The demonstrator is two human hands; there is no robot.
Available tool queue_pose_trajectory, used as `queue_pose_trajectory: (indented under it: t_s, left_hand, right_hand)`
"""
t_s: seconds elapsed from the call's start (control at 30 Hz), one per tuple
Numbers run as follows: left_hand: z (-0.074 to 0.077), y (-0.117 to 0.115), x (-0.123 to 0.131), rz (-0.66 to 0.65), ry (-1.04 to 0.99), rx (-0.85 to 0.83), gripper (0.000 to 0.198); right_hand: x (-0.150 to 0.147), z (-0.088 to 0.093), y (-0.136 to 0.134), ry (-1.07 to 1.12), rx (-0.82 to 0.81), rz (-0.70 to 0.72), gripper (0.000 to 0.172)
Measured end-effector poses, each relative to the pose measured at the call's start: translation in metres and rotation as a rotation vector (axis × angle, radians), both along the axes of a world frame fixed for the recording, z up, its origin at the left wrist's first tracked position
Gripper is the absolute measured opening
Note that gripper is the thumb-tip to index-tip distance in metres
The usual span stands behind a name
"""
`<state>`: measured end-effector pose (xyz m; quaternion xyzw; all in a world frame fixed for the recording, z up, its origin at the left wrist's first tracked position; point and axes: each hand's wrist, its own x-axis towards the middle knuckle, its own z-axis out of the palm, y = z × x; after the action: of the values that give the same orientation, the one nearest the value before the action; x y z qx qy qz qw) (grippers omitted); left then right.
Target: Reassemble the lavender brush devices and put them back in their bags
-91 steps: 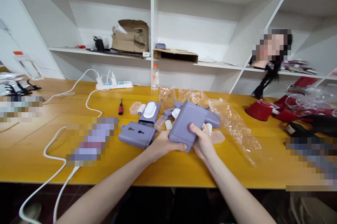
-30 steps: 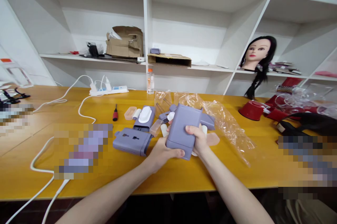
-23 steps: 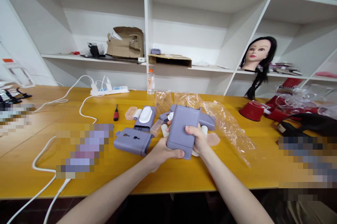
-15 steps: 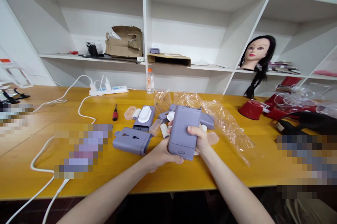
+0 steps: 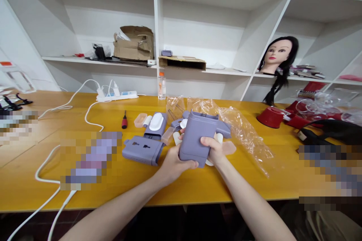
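Housing [image 5: 195,139] above table [image 5: 28,192], screwdriver [image 5: 124,119] left, bag [image 5: 240,128] behind

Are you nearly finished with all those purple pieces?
Partly, it seems. Done: the clear plastic bag lies crumpled, with the pieces out on the yellow table. In hand: the left hand and right hand hold a lilac plastic case. Left: a lilac block with socket slots and small white parts still lie loose, and the red-handled screwdriver sits nearby.
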<state>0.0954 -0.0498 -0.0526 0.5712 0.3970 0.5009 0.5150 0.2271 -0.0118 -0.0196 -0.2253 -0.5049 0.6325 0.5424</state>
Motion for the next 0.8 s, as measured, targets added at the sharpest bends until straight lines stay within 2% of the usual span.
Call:
queue_pose_trajectory:
  t_s: [0.17, 0.3, 0.37, 0.43, 0.57, 0.7, 0.8]
  left_hand:
    - [-0.003, 0.005, -0.007, 0.336, 0.240, 0.213, 0.043]
    - [-0.004, 0.006, -0.009, 0.530, 0.445, 0.298, 0.036]
    - [-0.004, 0.006, -0.008, 0.554, 0.528, 0.350, 0.035]
    - [-0.004, 0.007, -0.008, 0.559, 0.590, 0.412, 0.037]
    - [-0.003, 0.009, -0.007, 0.566, 0.712, 0.401, 0.037]
    - [-0.005, 0.011, -0.005, 0.563, 0.845, 0.332, 0.037]
    - [-0.011, 0.012, -0.003, 0.607, 0.917, 0.426, 0.037]
  right_hand:
    - [-0.004, -0.008, 0.008, -0.035, 0.195, -0.174, 0.050]
    - [-0.013, -0.009, 0.000, -0.029, 0.279, -0.239, 0.062]
    - [-0.017, -0.009, -0.007, -0.048, 0.236, -0.320, 0.065]
    - [-0.022, -0.008, -0.012, -0.079, 0.180, -0.386, 0.060]
    - [-0.029, -0.006, -0.017, -0.146, 0.136, -0.409, 0.042]
    - [-0.029, -0.012, -0.014, -0.160, 0.120, -0.440, 0.045]
    - [-0.025, -0.021, -0.007, -0.104, 0.106, -0.439, 0.039]
